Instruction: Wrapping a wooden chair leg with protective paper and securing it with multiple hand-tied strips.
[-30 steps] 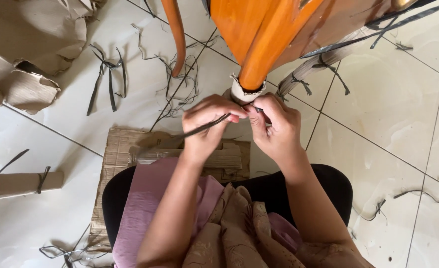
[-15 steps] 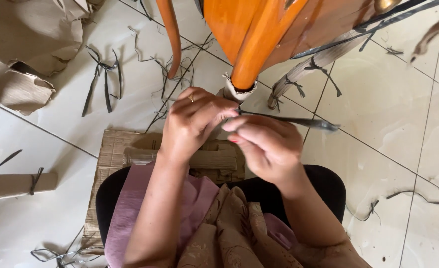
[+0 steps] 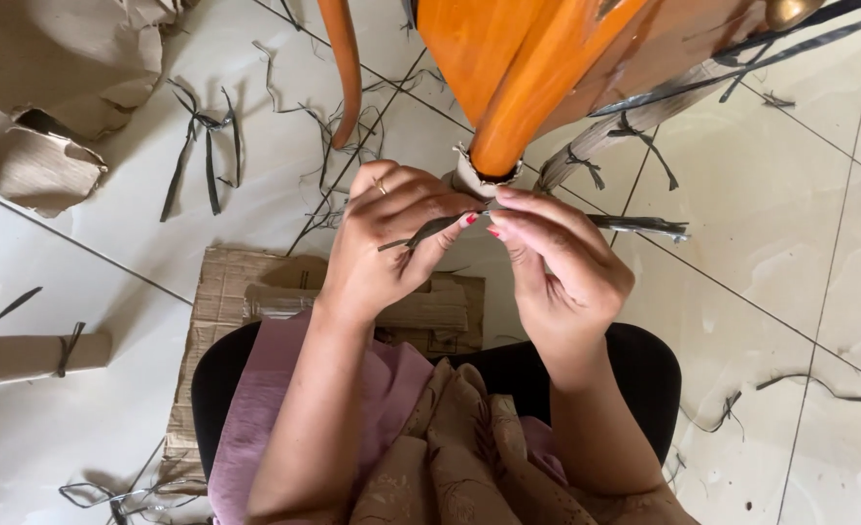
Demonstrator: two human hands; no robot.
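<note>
Torn cardboard [image 3: 46, 146] lies far left on the tiled floor [image 3: 771, 253]. The left hand [image 3: 391, 243] pinches one end of a dark strap [image 3: 430, 231]. Beyond the fingertips stands an orange wooden leg [image 3: 518, 107], its foot wrapped in cardboard. The right hand [image 3: 557, 262] grips the strap's other length, which trails right.

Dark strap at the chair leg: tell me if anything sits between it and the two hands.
Nothing visible does. The left hand and right hand both pinch the dark strap directly, just below the orange chair leg and its cardboard wrap.
</note>
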